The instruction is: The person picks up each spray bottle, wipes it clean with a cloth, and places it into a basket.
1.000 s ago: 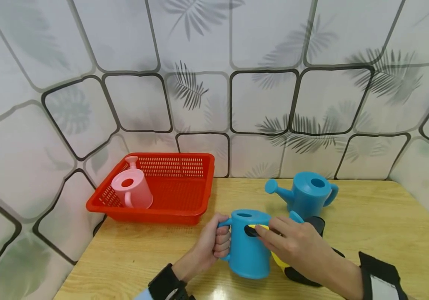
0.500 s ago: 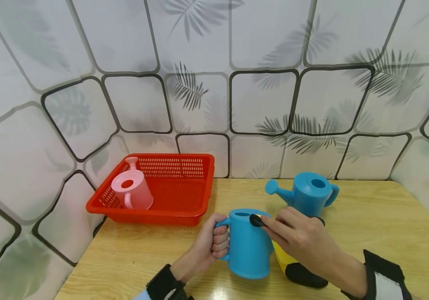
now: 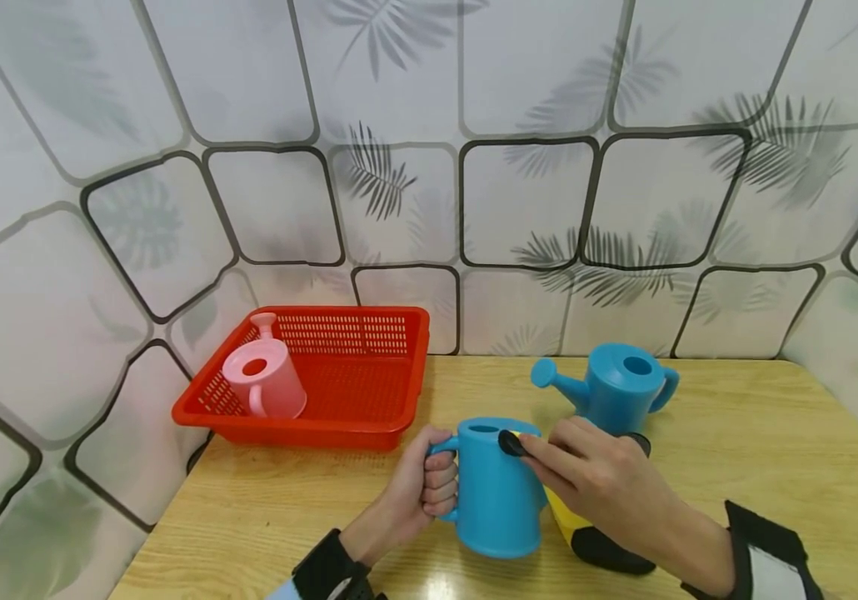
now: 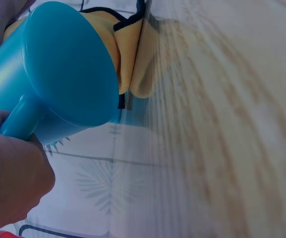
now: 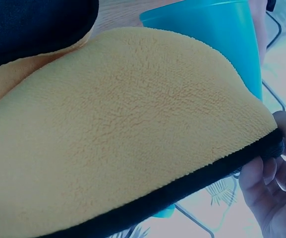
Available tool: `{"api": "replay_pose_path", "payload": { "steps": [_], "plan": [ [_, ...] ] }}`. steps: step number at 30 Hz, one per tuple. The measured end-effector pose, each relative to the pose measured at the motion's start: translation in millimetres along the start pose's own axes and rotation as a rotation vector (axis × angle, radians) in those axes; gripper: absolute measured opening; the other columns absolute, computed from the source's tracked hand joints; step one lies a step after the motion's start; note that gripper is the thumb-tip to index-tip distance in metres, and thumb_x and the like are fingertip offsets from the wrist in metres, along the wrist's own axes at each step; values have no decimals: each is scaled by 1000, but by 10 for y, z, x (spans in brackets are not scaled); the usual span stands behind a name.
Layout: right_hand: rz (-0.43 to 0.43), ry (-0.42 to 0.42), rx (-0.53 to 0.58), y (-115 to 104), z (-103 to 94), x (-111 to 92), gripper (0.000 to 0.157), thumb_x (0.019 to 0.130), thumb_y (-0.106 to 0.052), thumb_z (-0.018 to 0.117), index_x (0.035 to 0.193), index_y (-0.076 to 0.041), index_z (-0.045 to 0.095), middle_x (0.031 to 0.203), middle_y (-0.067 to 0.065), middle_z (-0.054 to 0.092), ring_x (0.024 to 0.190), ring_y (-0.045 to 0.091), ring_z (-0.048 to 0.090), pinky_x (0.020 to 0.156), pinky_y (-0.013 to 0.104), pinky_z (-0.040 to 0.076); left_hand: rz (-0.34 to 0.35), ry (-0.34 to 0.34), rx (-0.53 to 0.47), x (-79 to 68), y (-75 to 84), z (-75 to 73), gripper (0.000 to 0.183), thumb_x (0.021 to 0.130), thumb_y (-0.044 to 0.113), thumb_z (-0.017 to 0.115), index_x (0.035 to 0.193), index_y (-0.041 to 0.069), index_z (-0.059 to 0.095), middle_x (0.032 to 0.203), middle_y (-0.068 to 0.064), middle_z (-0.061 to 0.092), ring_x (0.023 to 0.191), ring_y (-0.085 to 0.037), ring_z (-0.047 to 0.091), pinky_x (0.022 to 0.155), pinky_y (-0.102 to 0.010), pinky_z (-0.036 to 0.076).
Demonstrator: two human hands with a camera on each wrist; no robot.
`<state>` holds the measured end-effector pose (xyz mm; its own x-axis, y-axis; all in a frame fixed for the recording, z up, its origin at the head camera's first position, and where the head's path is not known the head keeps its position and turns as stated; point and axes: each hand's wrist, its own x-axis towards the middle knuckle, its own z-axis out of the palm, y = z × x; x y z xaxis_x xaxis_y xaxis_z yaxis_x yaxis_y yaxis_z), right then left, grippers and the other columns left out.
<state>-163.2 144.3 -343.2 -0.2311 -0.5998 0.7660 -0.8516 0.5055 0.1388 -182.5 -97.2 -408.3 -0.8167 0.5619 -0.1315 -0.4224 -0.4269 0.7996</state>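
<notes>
My left hand grips the handle of a blue toy watering can, held upright near the front middle of the table. In the left wrist view the can's base shows, with the fingers round its handle. My right hand pinches the black-edged border of a yellow and black cloth at the can's upper right side. From there the cloth hangs down, its yellow and black lower folds below the hand. Cloth and right hand hide the can's spout side in the head view.
A red plastic basket stands at the back left, holding a pink watering can. Behind my right hand stands a second blue watering can, its spout pointing left. A patterned wall covering borders the wooden table.
Over the first half second my right hand rises slightly with the cloth's edge, from the can's side to near its rim. The watering can shifts slightly left; little differs since.
</notes>
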Motion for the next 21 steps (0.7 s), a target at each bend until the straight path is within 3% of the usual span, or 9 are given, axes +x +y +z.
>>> {"api": "replay_pose_path", "payload": {
  "steps": [10, 17, 21],
  "plan": [
    [1, -108, 95, -94, 25, -84, 45, 103, -38, 41, 103, -10, 77, 69, -3, 50, 57, 7, 43, 41, 11, 41, 31, -14, -15, -2, 12, -16, 45, 98, 33, 37, 55, 22, 30, 45, 9, 25, 36, -5, 23, 35, -17, 18],
    [-93, -197, 153, -165, 74, -222, 22, 89, -29, 69, 101, -12, 76, 70, -4, 51, 58, 6, 43, 43, 7, 39, 28, 19, -51, -1, 36, -32, 46, 97, 34, 39, 54, 22, 30, 44, 9, 25, 36, -6, 23, 35, -17, 19],
    [-164, -284, 196, -202, 65, -266, 16, 87, -22, 71, 101, -15, 71, 71, -7, 52, 59, 3, 44, 47, 4, 40, 38, 21, -65, -12, 40, -47, 47, 98, 33, 38, 53, 21, 29, 44, 8, 24, 36, -7, 22, 35, -16, 20]
  ]
}}
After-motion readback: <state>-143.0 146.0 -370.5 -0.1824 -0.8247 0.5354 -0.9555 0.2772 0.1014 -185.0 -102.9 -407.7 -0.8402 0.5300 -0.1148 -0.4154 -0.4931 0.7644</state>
